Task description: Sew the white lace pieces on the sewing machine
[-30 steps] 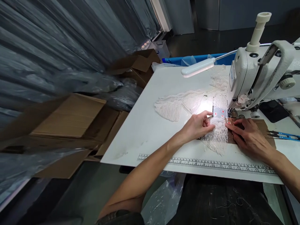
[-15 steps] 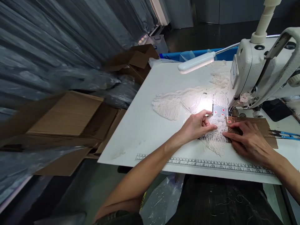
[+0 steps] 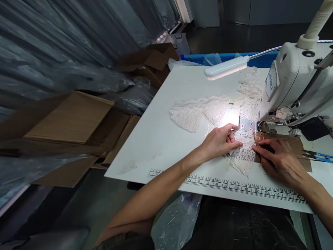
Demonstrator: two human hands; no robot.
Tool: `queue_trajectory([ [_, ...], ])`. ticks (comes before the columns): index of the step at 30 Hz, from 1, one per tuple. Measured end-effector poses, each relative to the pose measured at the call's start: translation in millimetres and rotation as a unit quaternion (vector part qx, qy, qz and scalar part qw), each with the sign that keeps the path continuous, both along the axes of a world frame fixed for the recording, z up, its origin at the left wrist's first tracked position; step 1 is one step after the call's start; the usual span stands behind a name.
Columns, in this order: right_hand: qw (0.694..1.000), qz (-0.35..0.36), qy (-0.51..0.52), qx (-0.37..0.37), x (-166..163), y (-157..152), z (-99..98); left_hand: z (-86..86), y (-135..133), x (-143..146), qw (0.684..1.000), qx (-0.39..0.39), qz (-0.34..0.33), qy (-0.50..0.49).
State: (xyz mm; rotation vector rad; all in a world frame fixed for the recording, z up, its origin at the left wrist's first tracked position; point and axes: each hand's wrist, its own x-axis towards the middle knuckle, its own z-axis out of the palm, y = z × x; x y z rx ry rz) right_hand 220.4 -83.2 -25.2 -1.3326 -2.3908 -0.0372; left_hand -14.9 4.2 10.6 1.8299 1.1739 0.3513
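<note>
A piece of white lace fabric (image 3: 243, 147) lies on the sewing table in front of the needle of a white sewing machine (image 3: 286, 80). My left hand (image 3: 220, 140) is at its left edge, thumb on the lace, index finger reaching to the metal plate (image 3: 246, 125) with red marks, other fingers curled in. My right hand (image 3: 282, 159) rests with fingers stretched out over a brown board (image 3: 293, 144), one fingertip touching the lace's right edge. The lace runs back toward the presser foot (image 3: 258, 125), where more lace continues behind.
Another lace piece (image 3: 199, 111) lies left of the machine under a lamp (image 3: 226, 67). Blue thread snips (image 3: 318, 156) sit at the right. A printed ruler (image 3: 231, 185) follows the table's front edge. Cardboard boxes (image 3: 70, 118) and plastic bags stand at the left.
The view has shifted slightly, so the machine appears further right. Both hands keep nearly the same place on the lace, which looks a little flatter.
</note>
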Motion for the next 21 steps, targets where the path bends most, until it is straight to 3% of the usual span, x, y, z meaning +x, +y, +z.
queue_trajectory([
  [10,0.999,-0.01,-0.024,0.02,-1.5,-0.6,-8.5,0.9,-0.4,-2.3,0.999,0.02,-0.007,-0.026],
  [15,0.999,0.025,-0.028,0.02,2.6,2.0,-3.6,-0.6,-0.2,-3.1,0.999,0.049,0.0,-0.022],
  [21,0.999,-0.001,-0.033,0.034,-1.0,1.0,-5.2,-2.9,-0.2,-2.2,0.998,0.067,0.013,-0.004],
])
